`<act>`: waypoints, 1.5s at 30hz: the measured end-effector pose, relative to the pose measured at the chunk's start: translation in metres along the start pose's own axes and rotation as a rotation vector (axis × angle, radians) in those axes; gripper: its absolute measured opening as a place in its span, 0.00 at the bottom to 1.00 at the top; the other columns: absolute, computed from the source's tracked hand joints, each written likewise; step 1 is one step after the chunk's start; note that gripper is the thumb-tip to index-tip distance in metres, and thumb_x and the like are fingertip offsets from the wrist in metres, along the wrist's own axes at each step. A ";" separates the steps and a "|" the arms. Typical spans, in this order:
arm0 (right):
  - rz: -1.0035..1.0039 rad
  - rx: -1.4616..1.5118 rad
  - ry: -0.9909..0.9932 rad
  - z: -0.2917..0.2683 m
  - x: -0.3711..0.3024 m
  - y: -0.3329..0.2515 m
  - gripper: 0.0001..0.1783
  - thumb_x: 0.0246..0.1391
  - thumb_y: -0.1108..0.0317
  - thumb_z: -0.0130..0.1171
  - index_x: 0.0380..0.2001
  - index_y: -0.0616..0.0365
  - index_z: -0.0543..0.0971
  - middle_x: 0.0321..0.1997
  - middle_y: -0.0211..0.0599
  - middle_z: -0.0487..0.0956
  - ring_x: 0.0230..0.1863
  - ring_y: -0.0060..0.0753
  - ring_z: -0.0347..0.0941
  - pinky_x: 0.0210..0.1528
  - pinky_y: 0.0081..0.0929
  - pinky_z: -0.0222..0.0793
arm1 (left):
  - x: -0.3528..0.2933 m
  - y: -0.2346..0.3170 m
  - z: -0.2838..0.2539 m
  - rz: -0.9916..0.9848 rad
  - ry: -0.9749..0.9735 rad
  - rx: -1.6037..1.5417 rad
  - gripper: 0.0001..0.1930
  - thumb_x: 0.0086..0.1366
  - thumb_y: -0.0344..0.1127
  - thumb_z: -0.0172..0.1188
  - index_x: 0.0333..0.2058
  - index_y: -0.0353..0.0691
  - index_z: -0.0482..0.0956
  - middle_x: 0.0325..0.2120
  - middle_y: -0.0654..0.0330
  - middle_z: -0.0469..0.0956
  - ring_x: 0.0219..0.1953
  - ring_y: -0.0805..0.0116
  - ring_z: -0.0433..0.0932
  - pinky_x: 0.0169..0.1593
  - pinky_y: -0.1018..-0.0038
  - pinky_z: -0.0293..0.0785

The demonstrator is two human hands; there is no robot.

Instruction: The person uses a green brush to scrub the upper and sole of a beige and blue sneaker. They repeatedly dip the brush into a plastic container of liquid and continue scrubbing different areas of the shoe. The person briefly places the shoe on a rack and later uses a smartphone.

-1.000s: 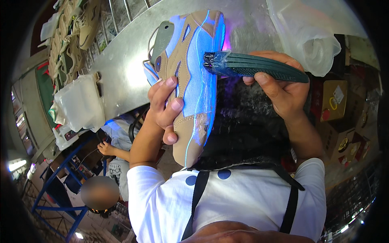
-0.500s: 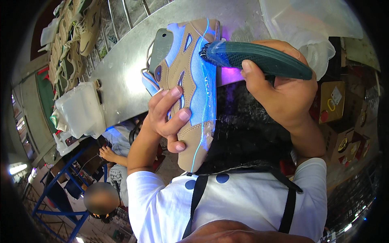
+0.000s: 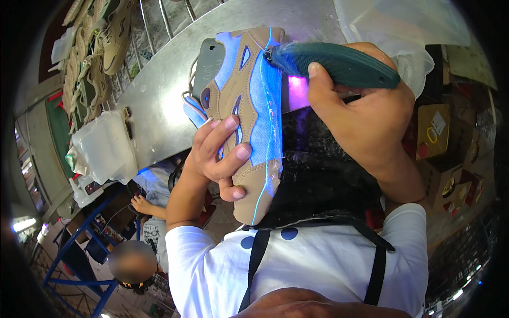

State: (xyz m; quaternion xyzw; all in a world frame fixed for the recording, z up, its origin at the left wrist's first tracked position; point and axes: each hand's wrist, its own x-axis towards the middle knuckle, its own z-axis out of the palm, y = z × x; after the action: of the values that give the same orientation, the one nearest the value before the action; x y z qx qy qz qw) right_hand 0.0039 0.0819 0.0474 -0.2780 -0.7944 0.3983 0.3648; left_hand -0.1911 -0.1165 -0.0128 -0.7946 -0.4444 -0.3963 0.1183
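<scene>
A brown shoe upper [image 3: 233,100] with blue-lit panels lies on its side, its toe toward my chest. My left hand [image 3: 220,153] is closed around its front half, thumb and fingers pressed on the side panel. A glowing line runs lengthwise along its lower border, where the surface looks wet. In my right hand [image 3: 366,100] is a dark green brush [image 3: 339,64], gripped by its curved handle. Its dark bristles touch the lower border near the heel. A grey-green flat piece [image 3: 208,66] sticks out of the shoe's opening.
Beyond the shoe is a metal table [image 3: 159,100]. A whitish plastic container [image 3: 103,143] stands at its left, and clear plastic [image 3: 403,32] lies at the far right. Several shoes [image 3: 114,42] sit on a rack at far left. Another person [image 3: 154,204] is at lower left.
My right hand and the brush have moved up and slightly left, toward the heel end of the shoe. The shoe and my left hand have barely moved.
</scene>
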 end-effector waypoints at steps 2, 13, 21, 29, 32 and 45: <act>-0.038 -0.061 0.025 0.001 0.002 0.006 0.13 0.53 0.78 0.71 0.40 0.70 0.80 0.33 0.35 0.84 0.30 0.21 0.82 0.33 0.19 0.78 | -0.001 0.005 -0.006 -0.077 -0.048 -0.014 0.38 0.73 0.66 0.30 0.60 0.39 0.72 0.52 0.45 0.76 0.53 0.41 0.78 0.56 0.51 0.70; 0.187 0.568 -0.185 -0.014 -0.027 0.024 0.12 0.62 0.83 0.59 0.48 0.75 0.77 0.42 0.51 0.84 0.43 0.35 0.85 0.47 0.29 0.84 | -0.021 0.008 -0.011 -0.176 -0.099 -0.029 0.41 0.72 0.66 0.27 0.59 0.36 0.73 0.51 0.30 0.75 0.53 0.41 0.76 0.57 0.52 0.69; 0.276 0.773 -0.290 -0.025 -0.042 0.017 0.13 0.61 0.81 0.59 0.49 0.74 0.77 0.41 0.51 0.84 0.39 0.34 0.84 0.42 0.29 0.84 | -0.016 0.006 -0.006 -0.166 -0.013 -0.009 0.40 0.73 0.64 0.26 0.60 0.35 0.72 0.51 0.30 0.75 0.53 0.39 0.76 0.56 0.52 0.69; 0.253 0.738 -0.311 -0.035 -0.065 -0.001 0.11 0.58 0.81 0.63 0.44 0.75 0.78 0.39 0.50 0.85 0.37 0.29 0.85 0.39 0.24 0.82 | -0.010 0.009 -0.008 -0.202 -0.042 0.012 0.40 0.73 0.64 0.27 0.59 0.35 0.73 0.51 0.28 0.75 0.53 0.41 0.76 0.55 0.54 0.70; 0.159 0.675 -0.333 -0.038 -0.060 -0.004 0.11 0.57 0.81 0.64 0.43 0.75 0.78 0.39 0.51 0.85 0.36 0.30 0.84 0.38 0.24 0.81 | -0.006 0.007 -0.009 -0.169 -0.063 0.026 0.40 0.73 0.64 0.27 0.59 0.35 0.73 0.50 0.29 0.76 0.53 0.41 0.76 0.56 0.54 0.71; -0.130 0.747 -0.508 -0.046 -0.039 0.017 0.16 0.53 0.81 0.62 0.46 0.75 0.78 0.41 0.59 0.83 0.32 0.32 0.83 0.36 0.26 0.82 | 0.005 0.007 -0.016 -0.202 -0.109 0.017 0.38 0.69 0.62 0.34 0.52 0.33 0.81 0.51 0.29 0.77 0.51 0.43 0.76 0.58 0.56 0.71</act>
State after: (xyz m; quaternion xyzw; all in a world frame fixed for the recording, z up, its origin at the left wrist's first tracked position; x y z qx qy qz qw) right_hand 0.0658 0.0822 0.0381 0.0296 -0.6764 0.6893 0.2578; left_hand -0.1922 -0.1264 0.0029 -0.7651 -0.5313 -0.3589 0.0601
